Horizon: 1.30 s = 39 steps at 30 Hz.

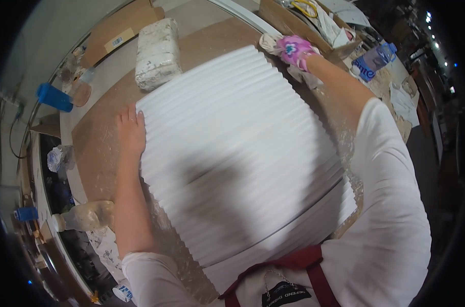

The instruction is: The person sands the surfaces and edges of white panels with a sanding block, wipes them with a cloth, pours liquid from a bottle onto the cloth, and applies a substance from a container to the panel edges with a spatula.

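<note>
White ribbed strips [227,128] lie side by side on the brown board, forming a wide sheet in front of me. A dark seam parts the nearest strip from the others. My left hand [131,127] lies flat along the left edge of the sheet, fingers stretched out and holding nothing. Past the far right corner, my right hand [300,55] is closed on a crumpled cloth [291,47], white with a pink and purple flower print. The cloth covers most of the right hand's fingers. A white-smeared, block-shaped package [159,51] touches or nearly touches the sheet's far left edge.
A cardboard box [121,31] stands at the far left, with a blue cup [55,97] nearer. By my left forearm lies a cloudy plastic bottle [86,216]. At the far right are an open carton [283,18] of odds and ends and a blue-labelled bottle [374,60].
</note>
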### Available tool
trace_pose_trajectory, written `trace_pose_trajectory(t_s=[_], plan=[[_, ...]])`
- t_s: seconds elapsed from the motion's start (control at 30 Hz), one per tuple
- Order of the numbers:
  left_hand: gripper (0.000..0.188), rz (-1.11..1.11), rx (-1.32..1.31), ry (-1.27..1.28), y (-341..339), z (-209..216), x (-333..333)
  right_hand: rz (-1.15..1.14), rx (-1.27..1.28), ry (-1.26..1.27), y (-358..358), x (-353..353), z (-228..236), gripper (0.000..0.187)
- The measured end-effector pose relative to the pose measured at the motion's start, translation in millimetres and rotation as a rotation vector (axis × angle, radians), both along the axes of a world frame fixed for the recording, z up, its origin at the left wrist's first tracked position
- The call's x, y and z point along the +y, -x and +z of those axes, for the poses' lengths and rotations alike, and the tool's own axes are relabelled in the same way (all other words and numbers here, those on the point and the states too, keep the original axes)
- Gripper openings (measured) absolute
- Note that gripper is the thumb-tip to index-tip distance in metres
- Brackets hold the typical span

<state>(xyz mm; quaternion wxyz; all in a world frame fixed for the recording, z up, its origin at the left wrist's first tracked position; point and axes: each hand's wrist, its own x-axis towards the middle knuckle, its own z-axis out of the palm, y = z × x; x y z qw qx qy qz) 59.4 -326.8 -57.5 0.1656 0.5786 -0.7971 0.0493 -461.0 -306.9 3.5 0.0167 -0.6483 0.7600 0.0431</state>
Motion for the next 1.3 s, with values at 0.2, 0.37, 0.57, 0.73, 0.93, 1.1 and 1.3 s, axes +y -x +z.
trace_pose_trajectory(t_s=[0.2, 0.37, 0.57, 0.73, 0.93, 1.1, 1.3], plan=[[0.042, -0.026, 0.115, -0.012, 0, 3, 3, 0.196, -0.137, 0.058, -92, -3, 21, 0.024], [0.041, -0.053, 0.077, 0.024, -3, 0, 4, 0.049, 0.038, 0.071, -34, -11, 3, 0.023], [0.041, -0.04, 0.115, 0.015, 1, 1, 3, 0.349, -0.359, 0.414, -32, -1, 35, 0.043], [0.041, -0.055, 0.038, 0.031, -2, 6, -2, 0.357, -0.19, 0.315, -75, -1, -4, 0.033], [0.041, -0.025, 0.093, 0.025, 5, 0, 2, 0.43, 0.084, 0.433, -49, 7, 56, 0.023], [0.042, -0.033, 0.129, -0.033, -10, 0, 5, 0.808, -0.453, 0.368, -250, -11, 14, 0.04], [0.044, -0.012, 0.082, -0.088, -8, 8, 12, 0.761, -0.275, 0.565, -246, -19, -41, 0.025]])
